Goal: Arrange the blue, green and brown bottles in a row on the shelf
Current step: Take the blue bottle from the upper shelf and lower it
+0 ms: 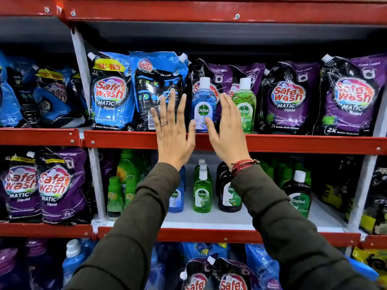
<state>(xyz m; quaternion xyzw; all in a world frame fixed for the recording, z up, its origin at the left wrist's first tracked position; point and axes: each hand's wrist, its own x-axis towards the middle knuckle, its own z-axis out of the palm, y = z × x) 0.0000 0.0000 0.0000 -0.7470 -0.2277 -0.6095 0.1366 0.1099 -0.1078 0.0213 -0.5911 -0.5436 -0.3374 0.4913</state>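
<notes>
Red store shelf (272,143), pouches behind: blue bottle (203,101) and green bottle (244,103) upright at front edge. Both hands flat, fingers released: left hand (173,130), right hand (228,130) flank blue. Brown bottle (229,191) is one shelf down; fetch it, set beside green, labels forward.

I saw bright, even store lighting; glare streaked the glossy detergent pouches (113,91). The shelf rails (293,143) bowed at the edges, and the lowest corners were soft.
</notes>
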